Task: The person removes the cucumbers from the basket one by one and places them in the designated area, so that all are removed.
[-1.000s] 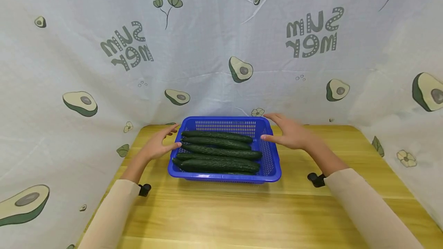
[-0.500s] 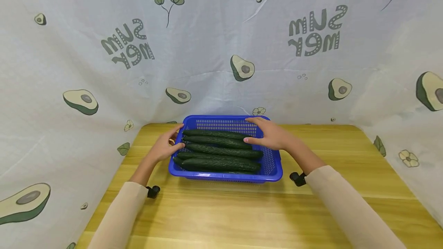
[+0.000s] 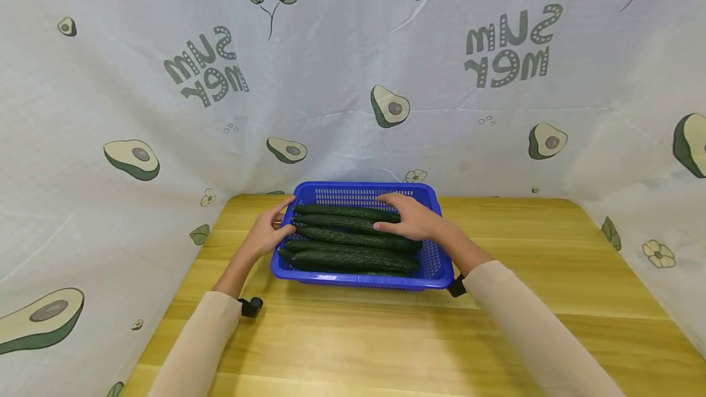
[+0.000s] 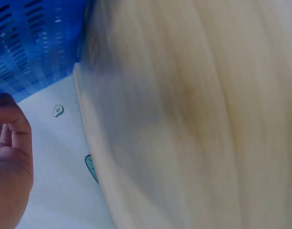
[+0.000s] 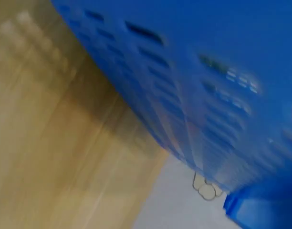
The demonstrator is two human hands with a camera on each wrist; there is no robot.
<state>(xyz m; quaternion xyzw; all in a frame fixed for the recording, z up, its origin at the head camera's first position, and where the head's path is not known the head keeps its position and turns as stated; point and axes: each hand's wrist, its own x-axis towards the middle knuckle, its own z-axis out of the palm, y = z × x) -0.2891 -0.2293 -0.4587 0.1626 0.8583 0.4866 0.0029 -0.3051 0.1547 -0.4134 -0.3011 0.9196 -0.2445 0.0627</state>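
Basket: blue perforated plastic rectangular basket (image 3: 436, 265), centre of the head view, standing on the counter near its far edge; its slotted wall also fills the upper left corner of the left wrist view (image 4: 26, 43) and most of the right wrist view (image 5: 198, 81), both blurred
Contents: long dark green cucumbers (image 3: 353, 260) lying side by side lengthwise across the basket, left to right in the frame
Left hand: left hand (image 3: 266, 233) at the basket's left end, left of centre in the head view; fingers relaxed and spread, fingertips on the blue rim, thumb by the near left corner; not curled round anything
Right hand: right hand (image 3: 410, 219) inside the basket at its right end, right of centre; palm down, fingers extended leftward over the upper cucumbers and resting on them; a closing grip cannot be made out
Sleeves: pale beige long sleeves (image 3: 529, 323) running from both lower corners of the frame toward the basket
Counter: light yellow wooden counter (image 3: 358, 348) filling the lower half of the head view
Backdrop: white cloth with printed avocados and lettering (image 3: 353, 78) across the upper frame and down both sides
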